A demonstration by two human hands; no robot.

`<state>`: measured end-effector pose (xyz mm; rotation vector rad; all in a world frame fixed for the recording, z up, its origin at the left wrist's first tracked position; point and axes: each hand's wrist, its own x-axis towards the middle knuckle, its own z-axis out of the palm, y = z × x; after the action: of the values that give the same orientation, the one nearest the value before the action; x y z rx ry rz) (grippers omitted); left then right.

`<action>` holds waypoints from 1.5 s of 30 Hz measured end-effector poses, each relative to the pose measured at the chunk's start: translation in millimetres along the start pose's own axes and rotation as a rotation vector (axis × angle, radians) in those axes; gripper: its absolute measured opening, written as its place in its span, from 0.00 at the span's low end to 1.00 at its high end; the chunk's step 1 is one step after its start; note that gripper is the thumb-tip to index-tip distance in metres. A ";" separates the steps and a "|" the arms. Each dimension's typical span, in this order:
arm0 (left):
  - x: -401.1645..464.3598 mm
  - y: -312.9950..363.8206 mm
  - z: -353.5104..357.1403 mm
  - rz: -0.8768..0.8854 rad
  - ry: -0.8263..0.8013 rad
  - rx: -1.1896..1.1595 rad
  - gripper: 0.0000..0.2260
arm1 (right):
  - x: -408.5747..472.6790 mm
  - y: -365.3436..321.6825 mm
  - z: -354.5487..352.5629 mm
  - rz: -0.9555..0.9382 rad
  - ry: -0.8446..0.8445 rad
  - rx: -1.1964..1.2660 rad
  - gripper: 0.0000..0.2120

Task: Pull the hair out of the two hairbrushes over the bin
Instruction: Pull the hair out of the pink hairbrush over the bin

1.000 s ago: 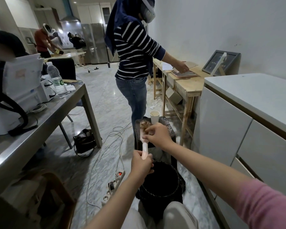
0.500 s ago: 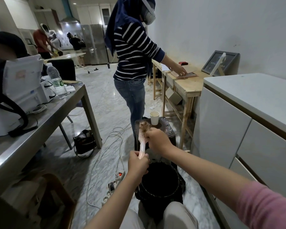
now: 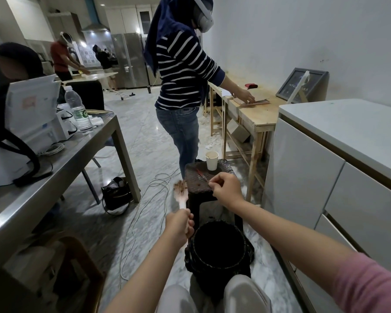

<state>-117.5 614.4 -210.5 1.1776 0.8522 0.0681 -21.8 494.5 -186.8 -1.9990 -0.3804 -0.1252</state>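
Note:
My left hand grips the handle of a pale pink hairbrush, held upright just left of the dark stool. Brown hair sits among its bristles. My right hand hovers over the stool's front, apart from the brush, and pinches something thin. A thin reddish strand or stick runs from those fingers across the stool top; I cannot tell what it is. The black bin stands on the floor between my knees, below both hands. Only one hairbrush is in view.
A paper cup stands on the stool's far side. A person in a striped top stands just beyond. A steel table lies left, white cabinets right. Cables and a power strip run over the floor.
My right hand has left the brush head and moved right over the stool, pinching something thin. My left hand has shifted the brush left, away from the right hand.

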 end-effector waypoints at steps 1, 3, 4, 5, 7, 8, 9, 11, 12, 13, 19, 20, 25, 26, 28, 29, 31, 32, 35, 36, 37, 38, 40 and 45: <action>2.3 0.6 -0.6 -0.009 0.005 -0.030 0.08 | 0.4 0.9 -1.9 0.016 0.023 0.018 0.04; 10.8 1.5 -3.5 -0.030 0.038 -0.108 0.09 | 2.5 4.0 -6.6 0.067 0.074 0.065 0.05; 16.3 1.1 -6.4 -0.043 0.065 -0.147 0.09 | 4.3 6.4 -9.8 0.106 0.102 0.088 0.06; 22.0 -0.1 -9.7 -0.052 0.092 -0.177 0.08 | 6.9 10.0 -13.3 0.148 0.134 0.113 0.07; 30.0 -1.9 -17.5 -0.059 0.144 -0.197 0.07 | 12.9 19.5 -20.5 0.207 0.198 0.139 0.10; 33.0 -2.9 -21.2 -0.055 0.168 -0.191 0.07 | 15.3 24.5 -24.2 0.226 0.222 0.133 0.10; 35.0 -3.9 -24.6 -0.047 0.196 -0.181 0.07 | 16.8 29.0 -27.0 0.243 0.243 0.116 0.11; 37.2 -5.3 -29.4 -0.024 0.249 -0.167 0.06 | 17.2 34.3 -31.5 0.274 0.286 0.076 0.09; 38.3 -5.7 -30.7 -0.012 0.272 -0.164 0.07 | 16.7 36.4 -33.0 0.288 0.302 0.052 0.07; 40.3 -6.0 -31.5 0.002 0.298 -0.164 0.09 | 16.5 38.2 -33.9 0.301 0.308 0.031 0.04; 45.6 -9.4 -27.8 0.068 0.308 -0.060 0.08 | 20.3 49.5 -22.9 0.399 0.113 -0.104 0.06; 45.0 -9.6 -25.8 0.085 0.296 -0.047 0.06 | 22.1 50.9 -19.7 0.410 0.055 -0.121 0.08; 40.4 -11.2 -19.2 0.126 0.199 0.026 0.05 | 31.1 51.4 -11.4 0.432 -0.298 -0.220 0.17; 37.5 -10.9 -18.5 0.131 0.176 0.051 0.05 | 33.4 51.9 -11.7 0.436 -0.332 -0.222 0.19; 33.4 -11.1 -17.8 0.134 0.142 0.089 0.07 | 38.2 52.2 -13.3 0.419 -0.335 -0.224 0.17; 30.8 -11.1 -17.1 0.135 0.128 0.102 0.09 | 40.3 51.8 -14.4 0.404 -0.319 -0.230 0.15; 25.1 -11.2 -14.9 0.146 0.102 0.127 0.12 | 43.1 50.6 -17.2 0.384 -0.251 -0.253 0.09; 21.8 -11.1 -13.4 0.154 0.091 0.138 0.12 | 44.0 49.4 -19.1 0.378 -0.210 -0.255 0.08; 10.3 -10.8 -7.0 0.169 0.051 0.162 0.11 | 43.9 44.0 -21.8 0.304 -0.101 -0.236 0.09; 7.5 -11.2 -4.6 0.177 0.035 0.171 0.11 | 43.9 42.3 -21.2 0.274 -0.085 -0.237 0.06; 4.1 -11.3 -2.0 0.185 0.020 0.182 0.11 | 43.0 39.5 -19.8 0.238 -0.080 -0.220 0.02; 1.2 -11.6 0.4 0.192 0.005 0.195 0.10 | 41.7 36.1 -17.9 0.213 -0.082 -0.182 0.05; -5.1 -11.7 5.0 0.210 -0.022 0.221 0.07 | 39.1 27.4 -12.9 0.178 -0.120 -0.050 0.14; -17.3 -13.3 12.9 0.298 -0.078 0.303 0.07 | 38.7 5.3 -3.2 0.089 -0.134 0.194 0.27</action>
<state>-126.5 590.7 -210.6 1.5770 0.6265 0.1391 16.7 497.7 -180.1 -1.8333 -0.3736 0.0996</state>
